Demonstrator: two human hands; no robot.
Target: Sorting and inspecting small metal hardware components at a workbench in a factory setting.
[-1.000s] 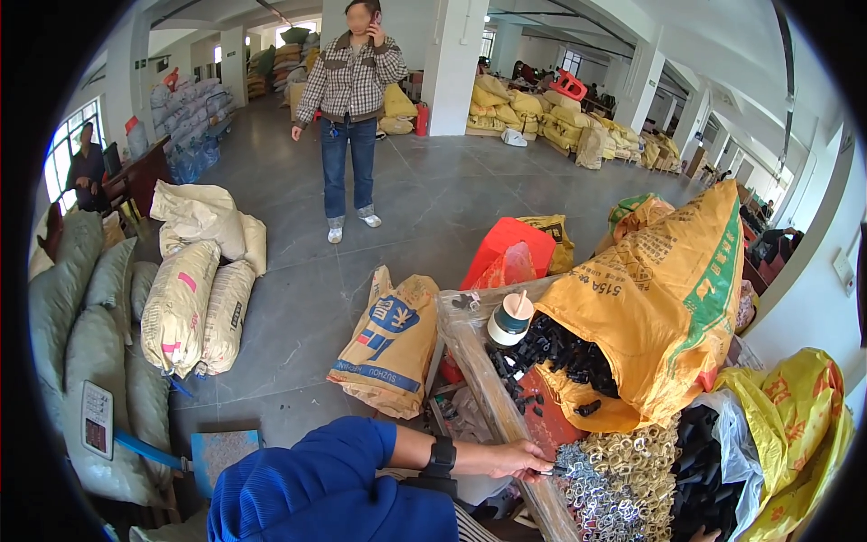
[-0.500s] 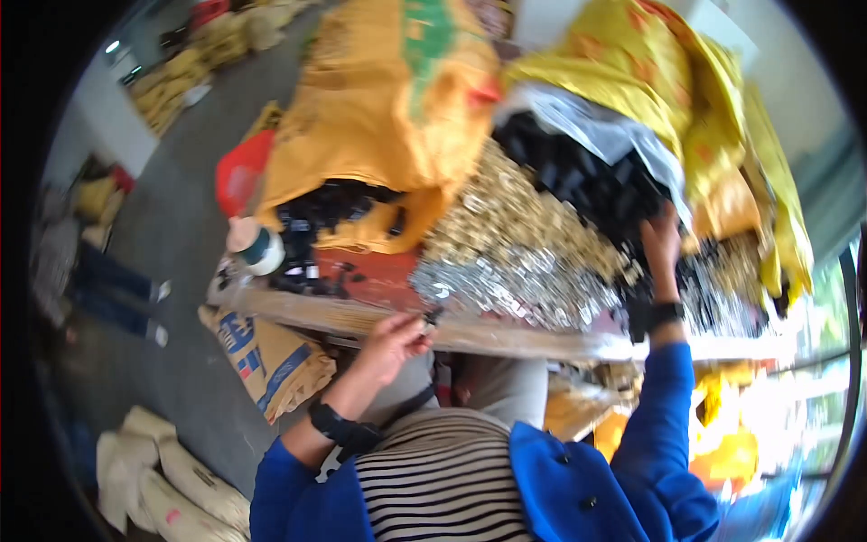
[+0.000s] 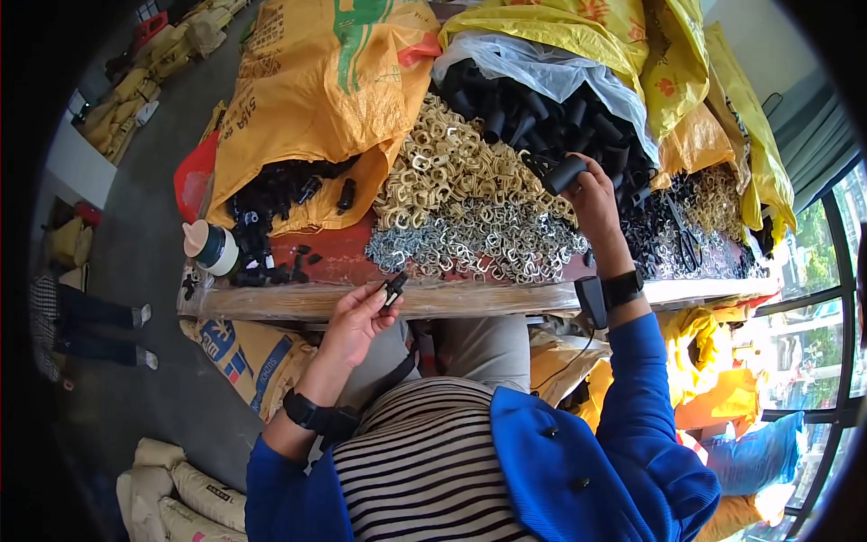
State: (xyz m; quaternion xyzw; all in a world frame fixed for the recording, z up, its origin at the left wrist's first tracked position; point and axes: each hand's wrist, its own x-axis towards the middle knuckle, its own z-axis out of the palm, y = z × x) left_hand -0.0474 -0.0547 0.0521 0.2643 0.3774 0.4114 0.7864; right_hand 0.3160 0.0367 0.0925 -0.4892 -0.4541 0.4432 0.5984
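Note:
My left hand (image 3: 354, 327) is closed on a small black plastic fitting (image 3: 395, 287), pinched between thumb and fingers just over the table's front edge. To the right, my right hand (image 3: 598, 206) grips a black plastic tube (image 3: 564, 174) above the piles. Behind it lies a heap of similar black tubes (image 3: 533, 113), spilling out under a clear plastic liner (image 3: 551, 68). Beige plastic rings (image 3: 433, 167) are heaped in the middle. Silvery U-shaped metal clips (image 3: 479, 242) lie in front of them. Small black parts (image 3: 287, 194) spill from an orange woven sack (image 3: 316, 104) on the left.
A jar with a pale pink lid (image 3: 217, 247) stands at the table's left corner. Yellow sacks (image 3: 673, 63) bulge at the back right. Scissors (image 3: 685, 239) lie among black parts on the right. A printed paper sack (image 3: 248, 357) leans below the table; another person (image 3: 90, 316) stands far left.
My right hand has drawn back from the black heap, toward the left, and now holds a black tube. The left hand keeps its small fitting. The view has shifted.

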